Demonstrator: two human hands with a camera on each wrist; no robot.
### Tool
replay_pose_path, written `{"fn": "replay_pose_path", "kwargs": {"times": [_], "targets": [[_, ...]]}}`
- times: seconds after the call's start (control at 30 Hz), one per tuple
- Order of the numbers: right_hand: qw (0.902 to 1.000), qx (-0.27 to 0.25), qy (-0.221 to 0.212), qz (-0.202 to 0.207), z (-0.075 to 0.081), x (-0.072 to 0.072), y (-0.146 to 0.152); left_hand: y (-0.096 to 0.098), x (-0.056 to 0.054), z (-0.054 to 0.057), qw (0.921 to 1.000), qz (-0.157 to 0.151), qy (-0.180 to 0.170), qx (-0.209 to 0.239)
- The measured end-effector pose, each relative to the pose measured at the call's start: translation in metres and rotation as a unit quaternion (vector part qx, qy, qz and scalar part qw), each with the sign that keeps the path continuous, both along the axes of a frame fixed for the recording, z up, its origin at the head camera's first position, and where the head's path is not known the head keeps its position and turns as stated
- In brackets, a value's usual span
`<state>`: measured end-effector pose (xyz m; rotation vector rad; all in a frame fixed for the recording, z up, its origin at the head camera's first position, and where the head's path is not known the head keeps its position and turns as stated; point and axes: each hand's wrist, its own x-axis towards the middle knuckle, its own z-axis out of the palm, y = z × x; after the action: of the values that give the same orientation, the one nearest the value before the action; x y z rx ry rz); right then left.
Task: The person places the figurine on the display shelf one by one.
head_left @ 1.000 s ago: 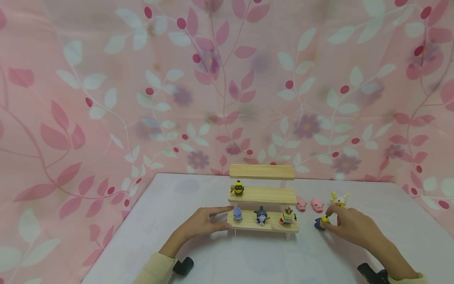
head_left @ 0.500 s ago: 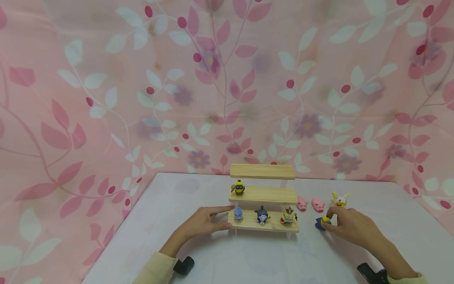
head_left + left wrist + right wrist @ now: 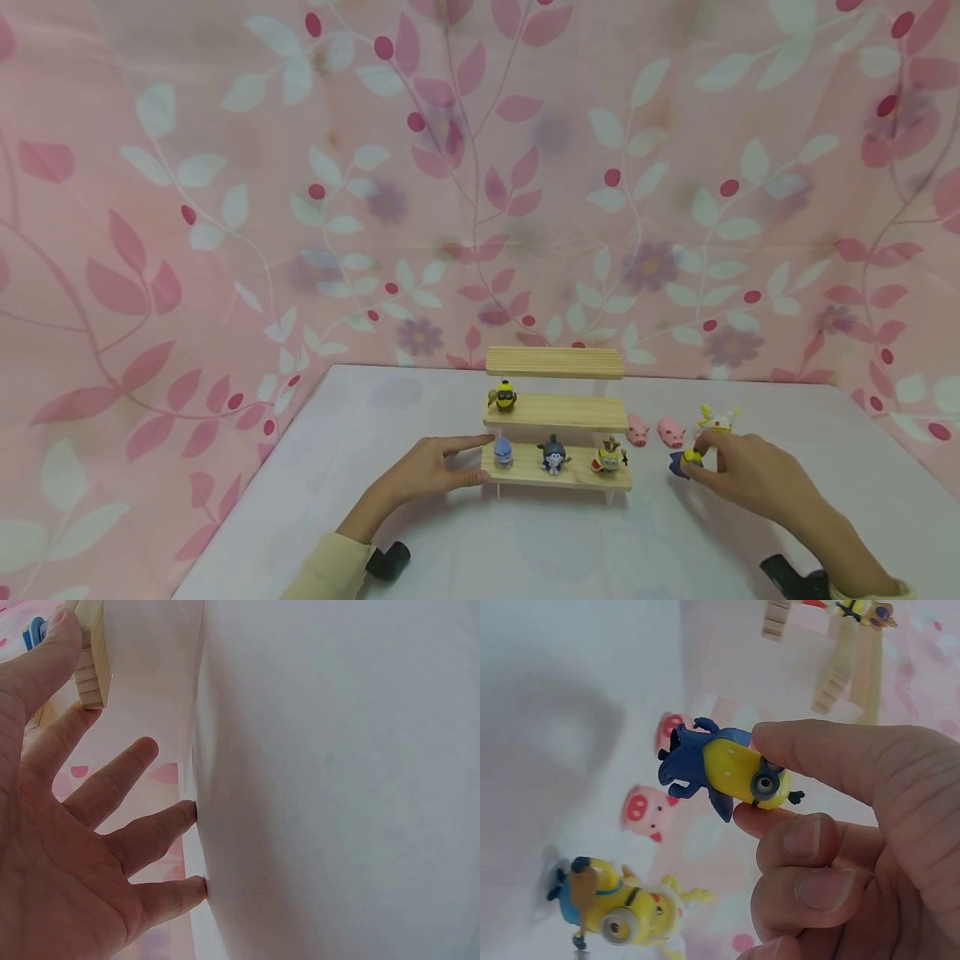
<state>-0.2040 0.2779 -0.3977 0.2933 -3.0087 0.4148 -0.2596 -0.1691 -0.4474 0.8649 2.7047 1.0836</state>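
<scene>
Near 2 pigs point(image 3: 671, 433), right fingers point(image 3: 810, 748) pinch a figurine point(image 3: 733, 771); spread left fingers point(image 3: 64, 742) touch shelving point(image 3: 562, 412).

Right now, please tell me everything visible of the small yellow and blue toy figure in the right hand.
The small yellow and blue toy figure looks like smooth plastic: yellow body, round grey goggle, black strap, dark tuft on top, flared blue outfit. The right hand pinches it near the head. In the head view it leans, seemingly clear of the white table.

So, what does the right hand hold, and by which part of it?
The right hand pinches the yellow-and-blue figure by its upper end, beside its round goggle.
</scene>
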Motion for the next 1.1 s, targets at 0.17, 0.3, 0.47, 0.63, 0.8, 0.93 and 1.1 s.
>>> {"fn": "replay_pose_path", "kwargs": {"times": [0.17, 0.3, 0.47, 0.63, 0.8, 0.93, 1.1], "targets": [[0.9996, -0.001, 0.027, 0.008, 0.010, 0.007, -0.003, 0.000, 0.000, 0.000, 1.0000, -0.003, 0.005, 0.001], [0.9979, 0.001, 0.063, 0.019, 0.017, 0.013, -0.006, 0.000, -0.002, 0.000, 0.9999, -0.007, 0.011, -0.005], [0.9957, 0.001, 0.089, 0.024, 0.027, 0.016, -0.011, 0.001, -0.002, 0.002, 0.9998, -0.007, 0.012, -0.011], [0.9949, 0.001, 0.097, 0.027, 0.037, 0.019, -0.015, 0.001, -0.002, 0.002, 0.9999, -0.007, 0.008, -0.009], [0.9939, -0.002, 0.106, 0.033, 0.045, 0.020, -0.020, 0.001, -0.002, 0.001, 0.9999, -0.005, 0.008, -0.008], [0.9951, -0.008, 0.093, 0.030, 0.050, 0.020, -0.024, 0.001, -0.001, 0.001, 0.9999, 0.000, 0.000, -0.010], [0.9951, -0.016, 0.093, 0.029, 0.058, 0.019, -0.032, 0.001, 0.000, 0.002, 0.9999, 0.003, -0.005, -0.011]]}}
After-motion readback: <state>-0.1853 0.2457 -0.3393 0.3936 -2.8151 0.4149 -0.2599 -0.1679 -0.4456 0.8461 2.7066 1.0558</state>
